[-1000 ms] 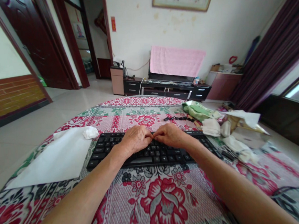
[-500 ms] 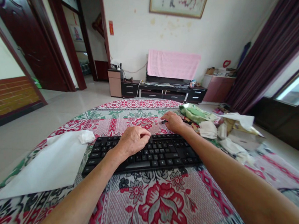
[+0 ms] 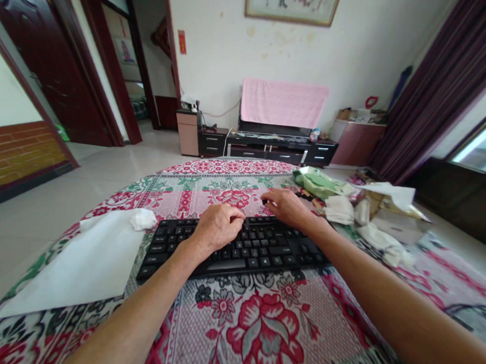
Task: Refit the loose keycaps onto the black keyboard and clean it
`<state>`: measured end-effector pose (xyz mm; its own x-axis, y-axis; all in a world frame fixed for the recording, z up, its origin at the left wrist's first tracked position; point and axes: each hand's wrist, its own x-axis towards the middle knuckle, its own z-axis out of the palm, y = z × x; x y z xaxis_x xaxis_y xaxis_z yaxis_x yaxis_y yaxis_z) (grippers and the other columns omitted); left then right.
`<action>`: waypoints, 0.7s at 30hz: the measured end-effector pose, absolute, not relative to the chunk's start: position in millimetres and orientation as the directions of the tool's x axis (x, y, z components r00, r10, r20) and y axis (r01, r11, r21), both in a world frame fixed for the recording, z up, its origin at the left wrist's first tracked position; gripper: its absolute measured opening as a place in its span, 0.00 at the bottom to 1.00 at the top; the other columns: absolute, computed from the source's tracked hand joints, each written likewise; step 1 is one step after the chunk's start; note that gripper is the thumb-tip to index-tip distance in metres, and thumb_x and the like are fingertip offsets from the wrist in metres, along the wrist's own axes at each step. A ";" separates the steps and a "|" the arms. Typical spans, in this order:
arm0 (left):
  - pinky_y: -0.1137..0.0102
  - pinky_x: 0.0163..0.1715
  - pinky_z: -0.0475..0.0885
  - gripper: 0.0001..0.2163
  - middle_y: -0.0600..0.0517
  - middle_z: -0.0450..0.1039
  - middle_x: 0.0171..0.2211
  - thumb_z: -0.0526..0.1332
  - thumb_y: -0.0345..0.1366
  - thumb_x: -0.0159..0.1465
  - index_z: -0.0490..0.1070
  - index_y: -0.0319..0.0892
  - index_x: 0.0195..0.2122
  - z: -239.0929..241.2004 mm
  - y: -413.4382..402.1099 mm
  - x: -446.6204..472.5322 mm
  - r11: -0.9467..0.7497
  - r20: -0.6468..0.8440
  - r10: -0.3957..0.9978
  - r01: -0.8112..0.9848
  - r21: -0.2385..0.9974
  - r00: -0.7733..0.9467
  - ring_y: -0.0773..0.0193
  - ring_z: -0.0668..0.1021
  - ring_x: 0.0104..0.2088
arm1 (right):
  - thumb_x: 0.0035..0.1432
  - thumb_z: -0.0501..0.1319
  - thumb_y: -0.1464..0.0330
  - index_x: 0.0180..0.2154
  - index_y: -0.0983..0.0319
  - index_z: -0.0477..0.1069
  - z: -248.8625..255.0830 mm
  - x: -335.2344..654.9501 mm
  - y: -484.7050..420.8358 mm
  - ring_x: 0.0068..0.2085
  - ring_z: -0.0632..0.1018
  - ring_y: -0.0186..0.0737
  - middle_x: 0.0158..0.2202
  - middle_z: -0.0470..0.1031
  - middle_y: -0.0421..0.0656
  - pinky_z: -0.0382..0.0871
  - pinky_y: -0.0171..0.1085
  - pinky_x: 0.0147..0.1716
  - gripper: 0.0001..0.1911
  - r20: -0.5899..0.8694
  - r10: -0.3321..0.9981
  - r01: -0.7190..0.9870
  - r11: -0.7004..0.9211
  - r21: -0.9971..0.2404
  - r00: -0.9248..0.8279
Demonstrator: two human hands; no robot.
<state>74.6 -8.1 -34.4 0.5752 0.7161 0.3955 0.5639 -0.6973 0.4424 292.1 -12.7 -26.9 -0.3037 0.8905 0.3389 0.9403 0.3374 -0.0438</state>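
Observation:
A black keyboard lies flat on the flowered tablecloth, its keys facing up. Over its upper middle is my left hand, fingers curled and thumb pressed against them; whether anything is pinched there is hidden. My right hand is at the keyboard's far edge, right of the middle. Between its thumb and fingertips shows a small black piece, too small to name for certain. Both forearms reach in from the near side, the right one crossing the keyboard's right end.
White paper with a crumpled tissue on it lies left of the keyboard. To the right are a green plastic package, folded tissue and other wrappers. A dark cable runs along the right of the tablecloth.
My right hand has drawn slightly nearer to the keyboard with the small black piece. My left hand stays in nearly the same place. The view has shifted a little.

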 end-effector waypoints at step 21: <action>0.69 0.36 0.68 0.12 0.52 0.78 0.32 0.54 0.31 0.57 0.77 0.43 0.33 -37.7 -7.1 74.5 -0.730 0.387 0.682 0.546 0.411 0.620 0.64 0.77 0.33 | 0.48 0.58 0.73 0.37 0.61 0.76 -27.4 266.2 -46.9 0.32 0.73 0.35 0.32 0.75 0.43 0.66 0.35 0.33 0.13 0.253 0.883 0.806 0.466 -0.364 -0.396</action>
